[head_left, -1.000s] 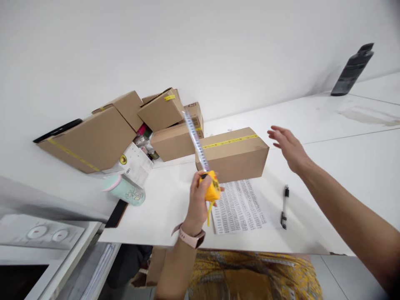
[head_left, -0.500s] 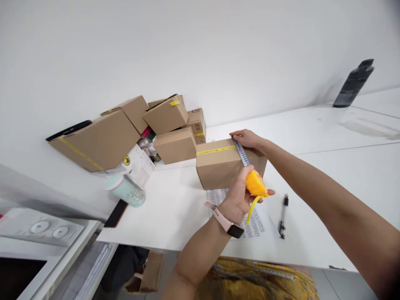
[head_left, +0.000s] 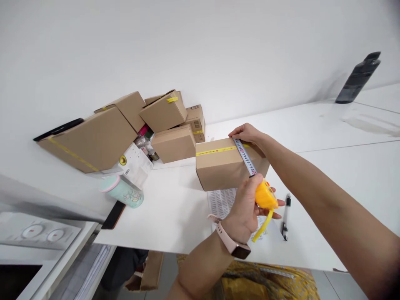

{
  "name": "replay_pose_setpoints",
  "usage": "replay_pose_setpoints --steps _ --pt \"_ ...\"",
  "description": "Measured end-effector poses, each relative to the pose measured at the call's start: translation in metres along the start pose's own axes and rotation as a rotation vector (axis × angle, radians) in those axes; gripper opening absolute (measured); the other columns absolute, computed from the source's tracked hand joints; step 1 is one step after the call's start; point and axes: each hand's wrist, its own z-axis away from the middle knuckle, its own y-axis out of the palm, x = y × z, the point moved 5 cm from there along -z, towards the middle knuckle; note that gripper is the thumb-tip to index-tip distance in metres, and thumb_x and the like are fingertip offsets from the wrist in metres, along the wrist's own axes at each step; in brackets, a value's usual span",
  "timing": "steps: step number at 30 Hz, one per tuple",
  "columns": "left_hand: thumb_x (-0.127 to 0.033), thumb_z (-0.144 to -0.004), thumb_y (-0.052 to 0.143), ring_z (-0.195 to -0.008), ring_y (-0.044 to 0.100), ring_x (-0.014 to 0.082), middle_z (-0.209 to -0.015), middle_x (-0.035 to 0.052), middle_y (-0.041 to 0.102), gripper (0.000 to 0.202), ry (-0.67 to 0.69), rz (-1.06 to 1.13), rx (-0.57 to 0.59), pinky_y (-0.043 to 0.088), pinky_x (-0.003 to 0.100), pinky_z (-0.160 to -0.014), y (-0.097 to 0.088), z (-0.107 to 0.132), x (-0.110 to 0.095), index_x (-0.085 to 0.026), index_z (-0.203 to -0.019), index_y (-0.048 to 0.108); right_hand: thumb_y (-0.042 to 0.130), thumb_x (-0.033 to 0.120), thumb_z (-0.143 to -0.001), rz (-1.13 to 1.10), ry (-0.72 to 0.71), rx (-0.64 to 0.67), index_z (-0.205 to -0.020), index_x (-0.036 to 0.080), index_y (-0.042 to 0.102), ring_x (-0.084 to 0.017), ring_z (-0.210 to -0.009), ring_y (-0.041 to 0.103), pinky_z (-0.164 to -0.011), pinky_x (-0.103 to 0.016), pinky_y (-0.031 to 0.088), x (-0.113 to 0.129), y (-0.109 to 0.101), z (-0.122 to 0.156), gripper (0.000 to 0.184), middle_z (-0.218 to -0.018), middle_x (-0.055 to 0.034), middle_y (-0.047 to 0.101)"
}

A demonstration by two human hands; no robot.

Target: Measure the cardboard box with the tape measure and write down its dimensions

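Note:
A brown cardboard box [head_left: 218, 166] with yellow tape along its top sits on the white table. My left hand [head_left: 245, 206] is closed around an orange-yellow tape measure [head_left: 265, 195], just off the box's near side; a yellow strap hangs from its case. The silver blade [head_left: 245, 156] runs out across the box top to the far edge. There my right hand [head_left: 248, 134] pinches the blade's end, the hand resting against the box. Beneath the box and my left hand lies a partly covered printed sheet [head_left: 222, 201].
A pen [head_left: 286, 216] lies right of the sheet. Several cardboard boxes [head_left: 175, 143] stand at the back left, behind a mint-green tumbler [head_left: 125, 193]. A dark bottle [head_left: 358, 79] stands at the far right. The table's front edge [head_left: 150, 246] runs below my arms.
My left hand has moved toward me and slightly right with the tape measure, and more blade shows. My right hand stays at the box's far edge. The view has shifted a little.

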Motion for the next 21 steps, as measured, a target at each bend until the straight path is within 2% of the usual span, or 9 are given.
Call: replay_pose_setpoints --steps 8,12,16,19,21 --pt "-0.063 -0.067 0.079 -0.065 0.072 0.0203 -0.092 0.0019 0.065 0.060 0.006 0.020 0.014 0.051 0.026 -0.042 0.001 -0.001 0.002 -0.023 -0.105 0.054 0.085 0.030 -0.071 -0.012 -0.006 0.021 -0.087 0.022 0.081 -0.022 -0.070 0.068 -0.070 -0.036 0.059 -0.008 -0.001 -0.007 0.018 -0.082 -0.0061 0.077" --pt "-0.061 -0.070 0.078 -0.064 0.072 0.0196 -0.093 0.0030 0.066 0.058 0.004 0.031 0.011 0.051 0.025 -0.041 0.000 -0.001 0.003 -0.022 -0.106 0.053 0.083 0.028 -0.073 -0.008 0.009 0.030 -0.088 0.023 0.081 -0.021 -0.069 0.068 -0.066 -0.035 0.057 -0.008 -0.001 -0.004 0.016 -0.082 -0.0053 0.078" --pt "-0.064 -0.066 0.078 -0.066 0.073 0.0208 -0.093 0.0025 0.065 0.063 0.037 0.013 0.030 0.051 0.024 -0.042 0.001 -0.001 0.002 -0.022 -0.105 0.051 0.086 0.028 -0.072 -0.063 -0.008 0.006 -0.086 0.022 0.081 -0.019 -0.064 0.065 -0.061 -0.033 0.055 -0.005 0.000 0.000 0.015 -0.081 -0.0055 0.077" --pt "-0.065 -0.064 0.079 -0.065 0.073 0.0203 -0.092 0.0014 0.064 0.067 0.085 -0.033 0.044 0.050 0.022 -0.041 -0.001 0.004 0.000 -0.022 -0.106 0.049 0.087 0.025 -0.074 -0.158 0.003 -0.029 -0.084 0.019 0.080 -0.016 -0.060 0.061 -0.062 -0.033 0.055 0.001 -0.006 0.004 0.013 -0.075 -0.0053 0.074" --pt "-0.063 -0.065 0.079 -0.063 0.071 0.0192 -0.093 0.0015 0.063 0.067 0.115 -0.075 0.053 0.048 0.021 -0.040 -0.007 0.009 0.000 -0.022 -0.109 0.049 0.085 0.024 -0.077 -0.240 -0.059 -0.064 -0.085 0.018 0.080 -0.015 -0.064 0.062 -0.068 -0.033 0.056 0.012 -0.019 0.014 0.011 -0.078 -0.0059 0.075"
